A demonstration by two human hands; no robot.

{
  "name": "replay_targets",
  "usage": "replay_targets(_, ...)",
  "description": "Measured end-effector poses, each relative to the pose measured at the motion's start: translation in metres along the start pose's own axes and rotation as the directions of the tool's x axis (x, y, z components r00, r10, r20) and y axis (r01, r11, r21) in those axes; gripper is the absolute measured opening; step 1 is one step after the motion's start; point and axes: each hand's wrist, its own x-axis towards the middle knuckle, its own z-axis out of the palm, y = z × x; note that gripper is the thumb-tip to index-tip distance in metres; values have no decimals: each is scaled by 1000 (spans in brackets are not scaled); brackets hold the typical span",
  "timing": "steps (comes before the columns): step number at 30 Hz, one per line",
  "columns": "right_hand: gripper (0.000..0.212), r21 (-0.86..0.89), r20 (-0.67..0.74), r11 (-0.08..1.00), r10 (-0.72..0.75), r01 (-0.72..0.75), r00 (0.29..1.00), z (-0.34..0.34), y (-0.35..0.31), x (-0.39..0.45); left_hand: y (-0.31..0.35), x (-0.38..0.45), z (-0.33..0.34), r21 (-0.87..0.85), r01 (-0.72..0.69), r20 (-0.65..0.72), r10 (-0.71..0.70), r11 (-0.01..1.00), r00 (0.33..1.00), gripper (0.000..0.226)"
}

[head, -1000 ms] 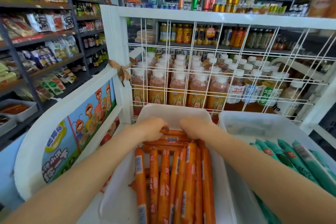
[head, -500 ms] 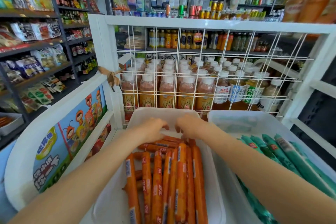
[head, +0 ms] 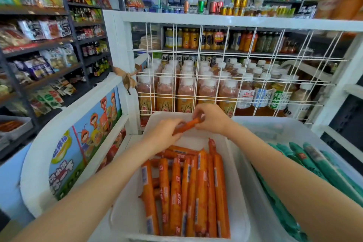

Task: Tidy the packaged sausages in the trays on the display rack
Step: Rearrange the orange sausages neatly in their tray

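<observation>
Head view: you stood at a white display rack [head: 117, 49], looking down at two white trays side by side. Both your hands were raised over the far end of the left tray [head: 234, 173]. Your left hand [head: 167, 135] and right hand [head: 213, 119] each curled round one end of a single orange sausage [head: 186, 126], lifted clear of the pile and slanted up to the right.

The tidying looked partly done. In the left tray most orange sausages [head: 196, 192] lay lengthwise, close together in a row toward you. A few at the far end lay crosswise, partly under the row, and seemed to need straightening. The held one was not yet placed.

The right tray [head: 275, 124] held green sausages [head: 318, 165], lying at a slant along its right side. Its far end showed bare plastic. Whether they needed sorting was hard to judge.

Behind the wire grid [head: 235, 84] stood drink bottles [head: 185, 92] in rows.
</observation>
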Motion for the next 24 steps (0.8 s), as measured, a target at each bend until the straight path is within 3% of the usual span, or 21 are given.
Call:
replay_targets(4,13,233,-107,971,-35,59,994,-23,-23,-13,18,2,-6,-98,-54,-178,36,994,983,23)
replay_targets(6,8,439,-50,898,28,-3,998,-35,-25,-22,22,1,-8,-137,-80,-193,52,987,980,23)
replay_targets(8,7,645,47,759,79,-90,996,-47,-25,-30,24,-3,-9,-142,-115,-192,87,983,978,23)
replay_targets(10,10,736,123,661,80,-145,989,-54,-24,-35,26,-6,-10,-145,-154,-198,123,977,972,23)
replay_targets(15,14,818,145,554,61,-154,988,-59,-28,-30,31,-10,-21,-205,-162,-213,118,965,970,29)
replay_targets(21,12,834,98,543,24,-95,995,-59,-35,-25,30,-13,-34,-274,-197,-206,143,941,968,21)
replay_targets(22,12,831,81,551,24,-81,996,-59,-35,-24,31,-14,-38,-308,-186,-210,124,933,970,18)
replay_targets(24,12,721,40,692,19,-42,999,-61,-33,-25,33,-12,-51,-495,-118,-261,-18,861,965,8)
